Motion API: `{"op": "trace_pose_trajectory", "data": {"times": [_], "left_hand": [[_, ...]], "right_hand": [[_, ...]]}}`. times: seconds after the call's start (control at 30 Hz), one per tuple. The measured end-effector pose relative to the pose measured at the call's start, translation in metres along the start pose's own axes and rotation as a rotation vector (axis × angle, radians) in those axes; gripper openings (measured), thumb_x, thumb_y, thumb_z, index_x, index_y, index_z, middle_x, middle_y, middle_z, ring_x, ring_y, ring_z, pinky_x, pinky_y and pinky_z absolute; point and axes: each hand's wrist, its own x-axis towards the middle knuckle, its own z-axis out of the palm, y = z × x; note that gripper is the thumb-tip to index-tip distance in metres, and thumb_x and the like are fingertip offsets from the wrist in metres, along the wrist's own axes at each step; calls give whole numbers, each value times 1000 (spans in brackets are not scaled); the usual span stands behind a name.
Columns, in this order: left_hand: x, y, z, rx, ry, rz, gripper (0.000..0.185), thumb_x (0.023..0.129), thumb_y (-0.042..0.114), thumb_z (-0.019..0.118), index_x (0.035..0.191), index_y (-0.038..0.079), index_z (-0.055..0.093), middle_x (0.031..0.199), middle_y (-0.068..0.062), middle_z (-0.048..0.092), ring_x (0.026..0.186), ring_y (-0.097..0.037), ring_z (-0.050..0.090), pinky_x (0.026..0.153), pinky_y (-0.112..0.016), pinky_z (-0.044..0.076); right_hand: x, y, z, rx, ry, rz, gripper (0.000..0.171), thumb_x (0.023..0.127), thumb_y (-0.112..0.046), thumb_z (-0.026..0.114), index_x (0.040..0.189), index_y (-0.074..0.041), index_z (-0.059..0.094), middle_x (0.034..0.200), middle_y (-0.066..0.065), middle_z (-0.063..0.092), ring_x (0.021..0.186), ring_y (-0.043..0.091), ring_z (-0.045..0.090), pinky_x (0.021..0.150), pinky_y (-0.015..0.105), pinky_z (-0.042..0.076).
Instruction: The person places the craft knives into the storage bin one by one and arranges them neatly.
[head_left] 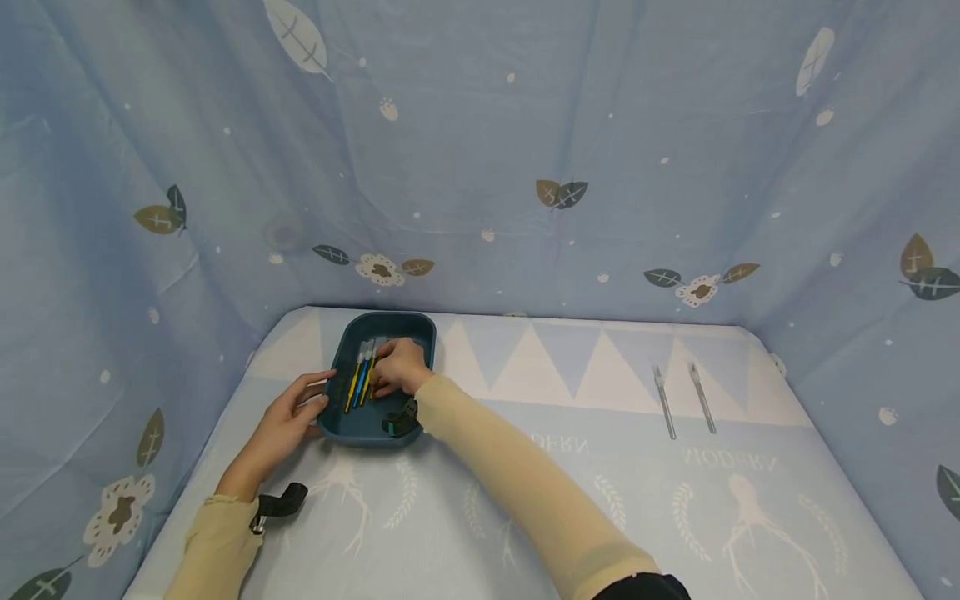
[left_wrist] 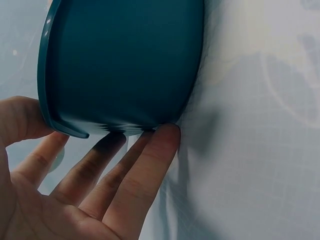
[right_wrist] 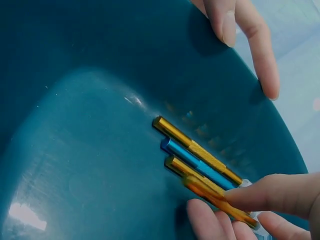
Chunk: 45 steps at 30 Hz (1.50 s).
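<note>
Inside the tray (head_left: 390, 333), my right hand (head_left: 399, 367) pinches a gold knife (right_wrist: 220, 201) at its collar, fingers (right_wrist: 272, 192) curled round it, so it lines up with the rest. I count four handles in the wrist view: three gold, one blue (right_wrist: 197, 162), lying side by side, butts toward 10 o'clock. My left hand (head_left: 288, 412) lies open, its fingers (left_wrist: 135, 180) straight against the tray's outer wall at the tray's 8 o'clock, seemingly bracing it so it cannot slide. Out at 3 o'clock, well apart on the cloth (head_left: 525, 483), two silver knives (head_left: 682, 400) lie parallel.
</note>
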Motion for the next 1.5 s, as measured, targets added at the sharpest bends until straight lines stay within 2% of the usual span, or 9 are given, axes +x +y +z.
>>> {"op": "trace_pose_trajectory", "data": {"times": [0.33,0.47,0.63,0.77,0.9,1.07,1.23,1.33,1.5], "left_hand": [[0,4,2,2,0,-1,54,120,17,49,171,10,35,168,-34,37,142,-55,52,84,-46,62],[-1,4,2,-6,-3,1,53,120,17,49,171,9,35,167,-35,37,143,-56,51,86,-48,63],[-2,4,2,-16,-16,4,53,120,17,49,170,9,35,167,-35,36,144,-57,49,88,-52,63],[-2,4,2,-4,-14,-1,53,120,19,49,170,10,35,167,-34,37,145,-57,49,88,-50,63],[-2,4,1,7,-4,-10,53,120,22,49,170,11,36,168,-33,37,145,-56,49,86,-43,63],[-2,3,2,5,-1,-7,53,120,23,49,170,11,36,167,-34,37,145,-56,49,85,-41,63],[-2,2,2,11,7,-6,53,120,23,48,170,11,36,166,-35,39,144,-56,50,84,-38,62],[-2,2,3,15,12,-10,53,120,23,48,170,11,36,166,-35,39,143,-56,51,83,-36,62],[-1,2,4,29,18,-8,54,120,24,49,171,12,36,165,-34,40,142,-56,52,81,-35,62]], "right_hand": [[-2,-2,-6,20,-15,-15,51,92,20,70,142,11,63,94,17,64,101,49,74,86,56,64],[-4,-6,-9,15,-44,-56,49,93,17,74,141,10,66,92,18,70,102,50,75,84,57,63],[-14,-17,-14,-2,-63,-113,39,93,10,81,131,4,73,87,13,74,102,50,75,85,60,62],[-25,-28,-21,13,-126,-149,43,93,7,84,134,4,72,90,9,75,105,51,74,82,57,64],[-37,-41,-28,31,-183,-184,48,92,5,85,138,4,71,94,10,75,101,47,75,80,52,66],[-51,-56,-34,71,-214,-203,46,91,7,86,134,-1,73,100,12,69,90,38,75,88,61,62],[-65,-67,-40,54,-234,-239,46,93,6,85,137,-2,72,102,12,68,94,42,75,82,52,65],[-72,-73,-44,35,-240,-261,46,94,4,85,138,-3,73,103,11,69,90,38,76,76,45,66],[-87,-81,-53,7,-252,-290,48,94,2,86,140,-6,73,106,11,70,86,34,77,75,42,66]]}}
